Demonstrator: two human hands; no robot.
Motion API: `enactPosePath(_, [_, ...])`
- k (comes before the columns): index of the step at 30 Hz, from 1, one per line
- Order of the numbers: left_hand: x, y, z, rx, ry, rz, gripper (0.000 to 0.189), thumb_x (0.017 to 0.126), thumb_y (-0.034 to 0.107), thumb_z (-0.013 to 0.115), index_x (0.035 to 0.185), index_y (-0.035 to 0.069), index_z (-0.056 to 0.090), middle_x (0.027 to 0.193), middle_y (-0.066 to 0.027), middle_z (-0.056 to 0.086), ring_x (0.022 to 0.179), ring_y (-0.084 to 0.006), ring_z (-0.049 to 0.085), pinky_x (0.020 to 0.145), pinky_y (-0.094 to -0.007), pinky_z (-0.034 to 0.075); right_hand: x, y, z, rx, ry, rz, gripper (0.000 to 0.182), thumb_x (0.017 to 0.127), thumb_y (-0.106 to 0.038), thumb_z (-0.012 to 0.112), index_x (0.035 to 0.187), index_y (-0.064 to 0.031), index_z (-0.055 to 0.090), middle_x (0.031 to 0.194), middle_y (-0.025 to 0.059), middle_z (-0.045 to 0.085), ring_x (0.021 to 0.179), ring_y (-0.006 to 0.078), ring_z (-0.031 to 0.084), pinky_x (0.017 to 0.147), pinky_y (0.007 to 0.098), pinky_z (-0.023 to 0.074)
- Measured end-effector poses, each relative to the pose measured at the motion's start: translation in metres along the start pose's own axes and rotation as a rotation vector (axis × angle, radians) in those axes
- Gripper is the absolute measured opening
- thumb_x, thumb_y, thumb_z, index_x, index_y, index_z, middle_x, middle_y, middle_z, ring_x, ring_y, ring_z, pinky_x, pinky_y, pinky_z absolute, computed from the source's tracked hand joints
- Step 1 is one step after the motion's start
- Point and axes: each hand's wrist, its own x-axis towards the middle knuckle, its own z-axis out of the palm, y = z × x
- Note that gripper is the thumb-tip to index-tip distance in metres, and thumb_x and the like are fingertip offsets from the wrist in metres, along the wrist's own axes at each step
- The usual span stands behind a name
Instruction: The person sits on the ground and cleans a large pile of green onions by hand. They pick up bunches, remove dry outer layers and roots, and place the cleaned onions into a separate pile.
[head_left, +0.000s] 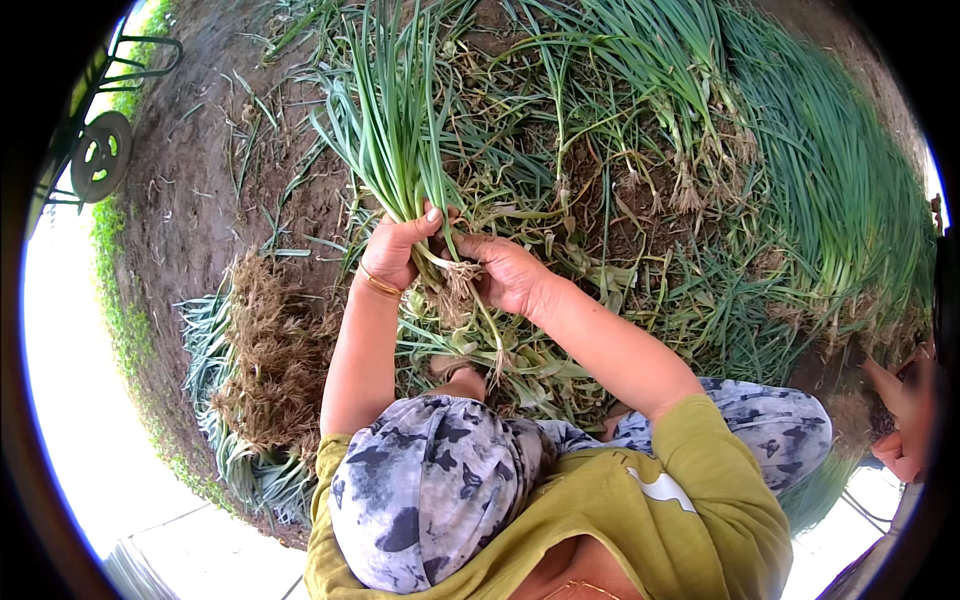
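My left hand (394, 251), with a gold-coloured bangle at its wrist, is closed around the lower stalks of a bunch of green onions (390, 142). The long leaves point away from me, and the pale stems and brown roots hang towards me. At the root end, just right of the left hand, my right hand (510, 274) has its fingers on a green onion stem (484, 319); part of the fingers is hidden behind the stalks. Loose leaves and peeled stems (525, 360) lie on the soil below both hands.
A large heap of green onions (832, 172) lies at the right, a smaller bunch (675, 90) beside it. Stacked onions with matted roots (270, 360) lie at the left. A wheeled metal frame (101, 156) stands far left. Part of another person (904, 405) shows at the right edge.
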Motion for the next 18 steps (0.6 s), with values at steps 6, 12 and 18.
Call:
enactPosePath(6, [0.005,0.013,-0.013,-0.002,0.131,0.137,0.022,0.081,0.017,0.067,0.096,0.006,0.056,0.083,-0.0058,0.060,0.061,-0.0123,0.052,0.048,-0.0235,0.044,-0.015,-0.004,-0.034,-0.899,-0.041,0.092,0.018,0.088,-0.017,0.056,0.083,-0.0010,0.063,0.074,0.0069,0.064,0.062,0.0140,0.058,0.059,0.0286,0.0487])
enactPosePath(12, [0.017,0.030,-0.035,-0.073,0.335,0.165,0.016,0.085,0.015,0.063,0.098,0.008,0.058,0.086,-0.0020,0.062,0.061,-0.0096,0.049,0.051,-0.0231,0.045,-0.077,-0.013,-0.037,-1.705,-0.491,0.354,0.026,0.083,-0.025,0.055,0.084,0.0007,0.061,0.074,0.0137,0.063,0.067,0.0231,0.060,0.062,0.0368,0.0477])
enactPosePath(18, [0.017,0.034,-0.040,-0.092,0.451,0.188,0.012,0.086,0.013,0.063,0.096,0.006,0.060,0.084,-0.0019,0.062,0.060,-0.0104,0.049,0.052,-0.0237,0.044,-0.083,-0.027,-0.036,-2.176,-0.074,-0.002,0.035,0.078,-0.025,0.061,0.100,0.0032,0.058,0.093,0.0216,0.062,0.079,0.0327,0.062,0.063,0.0409,0.0513])
